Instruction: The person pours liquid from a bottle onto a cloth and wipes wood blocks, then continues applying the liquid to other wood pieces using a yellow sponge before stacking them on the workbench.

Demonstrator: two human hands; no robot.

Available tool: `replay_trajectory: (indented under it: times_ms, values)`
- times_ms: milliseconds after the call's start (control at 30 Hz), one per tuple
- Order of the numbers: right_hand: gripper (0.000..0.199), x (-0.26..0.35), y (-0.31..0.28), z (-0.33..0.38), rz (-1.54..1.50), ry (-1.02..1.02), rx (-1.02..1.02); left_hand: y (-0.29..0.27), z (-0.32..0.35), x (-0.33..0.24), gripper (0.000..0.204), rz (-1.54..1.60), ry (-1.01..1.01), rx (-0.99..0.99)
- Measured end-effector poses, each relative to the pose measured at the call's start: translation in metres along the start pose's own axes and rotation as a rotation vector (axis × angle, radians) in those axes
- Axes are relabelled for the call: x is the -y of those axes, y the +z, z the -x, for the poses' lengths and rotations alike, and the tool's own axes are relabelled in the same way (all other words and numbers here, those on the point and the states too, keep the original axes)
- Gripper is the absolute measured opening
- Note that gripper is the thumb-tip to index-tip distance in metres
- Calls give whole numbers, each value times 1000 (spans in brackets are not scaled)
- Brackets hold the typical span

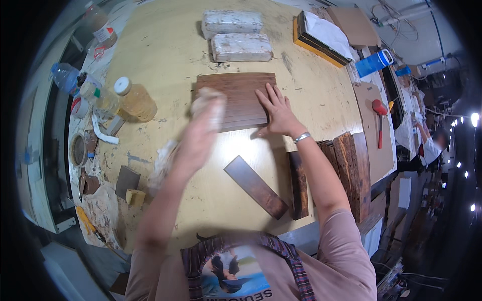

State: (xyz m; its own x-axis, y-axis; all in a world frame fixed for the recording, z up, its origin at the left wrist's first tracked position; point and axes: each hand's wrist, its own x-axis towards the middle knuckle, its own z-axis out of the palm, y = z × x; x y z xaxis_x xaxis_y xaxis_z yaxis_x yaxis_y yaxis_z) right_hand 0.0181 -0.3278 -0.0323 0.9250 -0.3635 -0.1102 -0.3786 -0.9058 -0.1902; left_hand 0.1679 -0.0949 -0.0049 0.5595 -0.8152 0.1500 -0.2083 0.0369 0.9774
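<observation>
A dark brown wooden board point(240, 98), perhaps made of several strips, lies flat on the pale yellow worktable point(175, 55). My left hand point(198, 138), smeared by motion, is closed on a whitish cloth point(215, 105) at the board's left edge. My right hand point(279, 114) rests with spread fingers on the board's right edge, a metal bracelet on its wrist. Closer to me, a narrow dark strip of wood point(255, 186) lies slanted, and a second dark strip point(298, 185) is beside my right forearm.
Two wrapped blocks point(241, 47) sit beyond the board. Bottles, including a jar of yellowish liquid point(136, 103), crowd the left side. At right are stacked dark boards point(354, 173), a red mallet point(380, 120), a blue bottle point(372, 63) and a black-and-yellow box point(314, 47). Another person point(431, 148) is farther right.
</observation>
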Motion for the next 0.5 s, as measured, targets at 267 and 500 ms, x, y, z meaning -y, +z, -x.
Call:
replay_trajectory:
  times_ms: [267, 500]
  values:
    - [104, -6, 25, 2, -188, -27, -267, 21, -6, 57, 63, -1101, 292, 323]
    - [105, -5, 29, 3, -173, -18, -298, 57, -4, 51, 62, -1125, 355, 313]
